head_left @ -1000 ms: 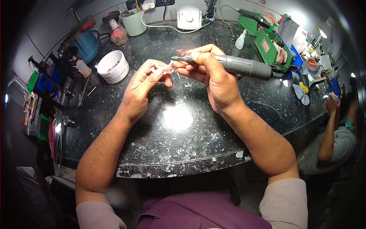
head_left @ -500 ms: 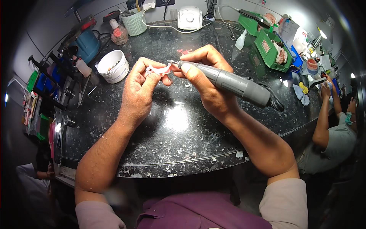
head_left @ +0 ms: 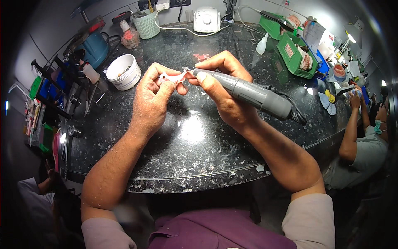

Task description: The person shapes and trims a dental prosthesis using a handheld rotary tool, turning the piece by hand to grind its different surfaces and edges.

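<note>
Between the fingertips of my left hand (head_left: 150, 97) is a small pink and white denture (head_left: 173, 77), held over the bench. My right hand (head_left: 227, 89) grips a dark grey rotary handpiece (head_left: 259, 96) like a pen, its cord trailing off the back end. The handpiece's metal bit (head_left: 187, 69) points left and sits at the denture's right end; whether it touches cannot be made out. My fingers hide parts of the denture. Just beyond my right fingers, another pink denture piece (head_left: 201, 57) lies on the bench.
A white tub (head_left: 124, 74) stands left of my hands on the speckled black bench (head_left: 166, 166). Behind are a pen cup (head_left: 146, 25) and a white control box (head_left: 207, 20). Green boxes (head_left: 296, 56) with dental models stand at right. A co-worker (head_left: 362, 145) sits far right, another person (head_left: 35, 195) far left.
The handpiece's back end has dipped slightly and its bit has shifted a little against the denture. At far left, the other person's hand has risen.
</note>
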Demonstrator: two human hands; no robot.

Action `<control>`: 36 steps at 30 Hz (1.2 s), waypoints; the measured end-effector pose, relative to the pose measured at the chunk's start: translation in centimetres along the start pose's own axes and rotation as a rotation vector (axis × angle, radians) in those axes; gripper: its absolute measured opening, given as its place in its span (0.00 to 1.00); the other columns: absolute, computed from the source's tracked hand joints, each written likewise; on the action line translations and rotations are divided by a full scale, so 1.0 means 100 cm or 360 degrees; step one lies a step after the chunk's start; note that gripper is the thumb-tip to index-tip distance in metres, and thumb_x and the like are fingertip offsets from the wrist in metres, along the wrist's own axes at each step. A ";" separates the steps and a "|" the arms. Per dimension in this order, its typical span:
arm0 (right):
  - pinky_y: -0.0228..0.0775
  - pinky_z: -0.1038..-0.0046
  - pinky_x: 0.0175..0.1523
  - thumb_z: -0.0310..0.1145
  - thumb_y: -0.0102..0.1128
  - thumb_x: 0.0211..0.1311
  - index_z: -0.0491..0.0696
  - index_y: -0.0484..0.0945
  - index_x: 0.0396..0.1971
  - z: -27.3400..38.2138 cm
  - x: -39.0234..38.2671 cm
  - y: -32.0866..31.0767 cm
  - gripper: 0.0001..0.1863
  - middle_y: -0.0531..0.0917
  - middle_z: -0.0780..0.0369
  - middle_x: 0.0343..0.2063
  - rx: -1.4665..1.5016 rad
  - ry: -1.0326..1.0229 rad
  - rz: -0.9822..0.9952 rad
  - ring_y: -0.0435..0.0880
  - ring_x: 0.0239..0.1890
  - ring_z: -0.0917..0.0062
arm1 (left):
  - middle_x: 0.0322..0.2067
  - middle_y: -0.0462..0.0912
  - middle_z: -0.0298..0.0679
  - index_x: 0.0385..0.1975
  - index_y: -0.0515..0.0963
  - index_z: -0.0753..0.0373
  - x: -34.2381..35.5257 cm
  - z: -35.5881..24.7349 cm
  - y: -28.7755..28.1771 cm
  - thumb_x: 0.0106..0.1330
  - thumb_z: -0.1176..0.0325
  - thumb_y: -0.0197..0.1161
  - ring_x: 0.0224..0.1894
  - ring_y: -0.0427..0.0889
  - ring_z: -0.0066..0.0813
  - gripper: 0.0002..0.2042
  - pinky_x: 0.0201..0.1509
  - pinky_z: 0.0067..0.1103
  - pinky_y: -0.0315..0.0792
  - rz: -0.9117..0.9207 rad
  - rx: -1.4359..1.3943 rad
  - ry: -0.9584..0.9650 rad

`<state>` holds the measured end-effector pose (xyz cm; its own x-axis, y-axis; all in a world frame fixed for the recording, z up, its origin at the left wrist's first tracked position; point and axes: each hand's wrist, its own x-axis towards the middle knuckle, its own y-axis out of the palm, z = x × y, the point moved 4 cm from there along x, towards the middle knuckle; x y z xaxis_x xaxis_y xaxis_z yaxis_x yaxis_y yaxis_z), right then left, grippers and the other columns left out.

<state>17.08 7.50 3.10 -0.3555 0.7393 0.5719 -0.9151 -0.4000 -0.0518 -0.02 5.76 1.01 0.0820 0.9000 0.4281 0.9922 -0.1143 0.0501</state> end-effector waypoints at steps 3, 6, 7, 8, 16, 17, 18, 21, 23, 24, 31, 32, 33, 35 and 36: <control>0.78 0.73 0.54 0.27 0.57 0.68 0.38 0.72 0.44 0.002 -0.001 0.000 0.10 0.82 0.55 0.41 0.0005 0.0016 -0.0010 0.85 0.45 0.74 | 0.38 0.82 0.40 0.42 0.73 0.65 0.000 -0.003 0.003 0.73 0.72 0.57 0.38 0.80 0.21 0.05 0.48 0.19 0.73 -0.0005 -0.0014 0.0003; 0.78 0.73 0.54 0.27 0.58 0.68 0.38 0.72 0.44 0.001 -0.001 -0.002 0.10 0.82 0.54 0.41 0.0008 -0.0016 -0.0024 0.85 0.45 0.74 | 0.39 0.82 0.41 0.42 0.72 0.65 0.001 -0.004 0.004 0.72 0.72 0.57 0.38 0.80 0.21 0.05 0.48 0.19 0.73 -0.0003 -0.0012 0.0006; 0.79 0.73 0.54 0.27 0.58 0.68 0.38 0.72 0.44 0.002 -0.002 -0.002 0.10 0.82 0.54 0.41 -0.0003 -0.0031 -0.0027 0.85 0.45 0.74 | 0.39 0.82 0.41 0.42 0.72 0.65 0.001 -0.004 0.005 0.72 0.73 0.57 0.38 0.80 0.21 0.04 0.48 0.19 0.73 0.0006 -0.0005 0.0010; 0.79 0.73 0.54 0.27 0.58 0.68 0.38 0.72 0.44 0.001 -0.001 -0.001 0.10 0.82 0.54 0.41 -0.0004 -0.0044 -0.0023 0.85 0.45 0.74 | 0.39 0.82 0.41 0.42 0.72 0.65 0.001 -0.004 0.003 0.72 0.73 0.57 0.38 0.80 0.21 0.04 0.48 0.19 0.73 -0.0001 0.0001 0.0008; 0.76 0.76 0.47 0.30 0.63 0.64 0.40 0.74 0.40 -0.003 -0.001 0.001 0.11 0.83 0.58 0.36 -0.0015 -0.0080 -0.0104 0.83 0.40 0.80 | 0.39 0.82 0.41 0.42 0.72 0.66 0.000 -0.003 0.003 0.72 0.74 0.56 0.38 0.81 0.21 0.04 0.48 0.19 0.74 -0.0027 -0.0002 -0.0018; 0.74 0.80 0.40 0.33 0.69 0.61 0.43 0.76 0.37 -0.003 -0.001 0.001 0.13 0.84 0.63 0.31 0.0040 -0.0120 -0.0188 0.81 0.35 0.86 | 0.39 0.82 0.41 0.42 0.72 0.66 -0.001 -0.003 0.002 0.72 0.74 0.56 0.38 0.81 0.21 0.04 0.48 0.19 0.74 -0.0028 -0.0001 -0.0018; 0.74 0.80 0.40 0.33 0.69 0.61 0.43 0.76 0.37 -0.003 -0.001 0.002 0.13 0.84 0.63 0.31 0.0041 -0.0121 -0.0187 0.81 0.35 0.86 | 0.39 0.82 0.41 0.42 0.72 0.66 -0.001 -0.002 0.001 0.72 0.74 0.56 0.38 0.81 0.21 0.04 0.48 0.19 0.74 -0.0026 -0.0002 -0.0017; 0.74 0.80 0.40 0.33 0.69 0.61 0.43 0.76 0.37 -0.003 -0.001 0.002 0.13 0.84 0.63 0.31 0.0041 -0.0145 -0.0193 0.81 0.35 0.86 | 0.39 0.82 0.41 0.43 0.72 0.66 -0.001 -0.002 0.000 0.72 0.74 0.56 0.39 0.81 0.22 0.04 0.49 0.20 0.74 -0.0020 0.0000 -0.0010; 0.74 0.80 0.40 0.33 0.69 0.61 0.43 0.76 0.37 -0.003 -0.001 0.001 0.13 0.84 0.62 0.31 -0.0017 -0.0175 -0.0193 0.81 0.34 0.86 | 0.39 0.82 0.42 0.43 0.72 0.66 -0.001 -0.002 0.001 0.72 0.75 0.56 0.39 0.81 0.22 0.04 0.49 0.20 0.74 -0.0015 0.0001 -0.0003; 0.74 0.80 0.40 0.33 0.69 0.61 0.43 0.76 0.37 -0.002 -0.001 0.001 0.13 0.84 0.62 0.31 -0.0019 -0.0176 -0.0193 0.81 0.34 0.86 | 0.40 0.82 0.42 0.43 0.72 0.66 -0.001 -0.002 0.001 0.72 0.75 0.56 0.39 0.81 0.22 0.04 0.49 0.20 0.74 -0.0010 -0.0012 0.0002; 0.74 0.80 0.40 0.33 0.70 0.61 0.43 0.76 0.37 0.000 -0.001 0.001 0.13 0.83 0.62 0.31 -0.0047 -0.0199 -0.0187 0.82 0.35 0.85 | 0.35 0.81 0.39 0.42 0.73 0.64 -0.001 -0.003 0.002 0.72 0.71 0.57 0.40 0.81 0.21 0.05 0.54 0.20 0.72 -0.0026 -0.0017 -0.0011; 0.74 0.80 0.40 0.33 0.69 0.61 0.43 0.76 0.37 0.000 -0.001 0.001 0.12 0.83 0.62 0.31 -0.0047 -0.0184 -0.0190 0.82 0.35 0.85 | 0.35 0.81 0.39 0.42 0.73 0.64 -0.001 -0.003 0.002 0.72 0.71 0.57 0.40 0.81 0.21 0.05 0.54 0.20 0.72 -0.0027 -0.0017 -0.0011; 0.74 0.80 0.40 0.33 0.69 0.61 0.43 0.76 0.37 0.000 -0.001 0.001 0.12 0.83 0.62 0.31 -0.0047 -0.0185 -0.0190 0.82 0.35 0.85 | 0.35 0.81 0.39 0.42 0.73 0.64 -0.001 -0.003 0.003 0.72 0.71 0.57 0.40 0.81 0.21 0.05 0.54 0.20 0.72 -0.0025 -0.0017 -0.0016; 0.75 0.79 0.41 0.32 0.69 0.61 0.42 0.76 0.36 0.000 -0.001 0.001 0.12 0.84 0.62 0.31 -0.0078 -0.0226 -0.0193 0.83 0.36 0.84 | 0.35 0.81 0.39 0.42 0.73 0.64 0.000 -0.003 0.002 0.72 0.71 0.57 0.40 0.81 0.21 0.05 0.54 0.20 0.72 -0.0024 -0.0017 -0.0022; 0.75 0.79 0.41 0.32 0.69 0.61 0.42 0.76 0.36 0.001 -0.001 0.001 0.12 0.84 0.62 0.31 -0.0078 -0.0226 -0.0192 0.83 0.36 0.84 | 0.38 0.82 0.41 0.42 0.72 0.65 0.000 -0.002 0.001 0.72 0.73 0.57 0.40 0.81 0.22 0.05 0.51 0.20 0.74 -0.0018 -0.0017 -0.0007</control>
<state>17.01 7.33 3.12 -0.2151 0.6950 0.6861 -0.9589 -0.2836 -0.0134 0.03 5.65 1.12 0.0713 0.9030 0.4237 0.9920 -0.1086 0.0644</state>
